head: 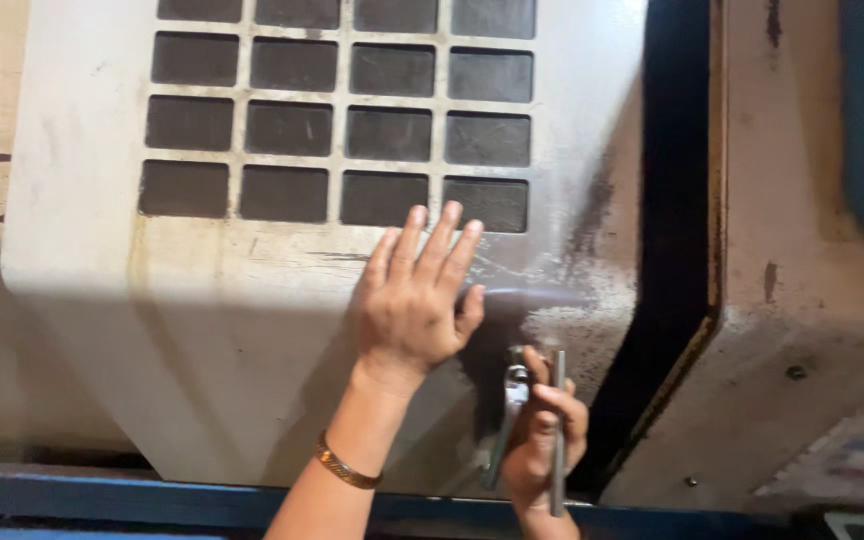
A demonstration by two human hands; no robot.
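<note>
Left hand (414, 292) flat on door (252, 290)

The big machine door (252, 330) is dirty white, with a grid of dark grey squares (342, 110) near its top. Below the door runs a blue bar (102, 495). The bracelet (345, 468) against the door is gold.

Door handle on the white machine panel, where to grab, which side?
Grip the handle on its long metal lever, coming from below right, where the right hand is. It hangs near the panel edge; the left hand lies flat on the panel above.
</note>
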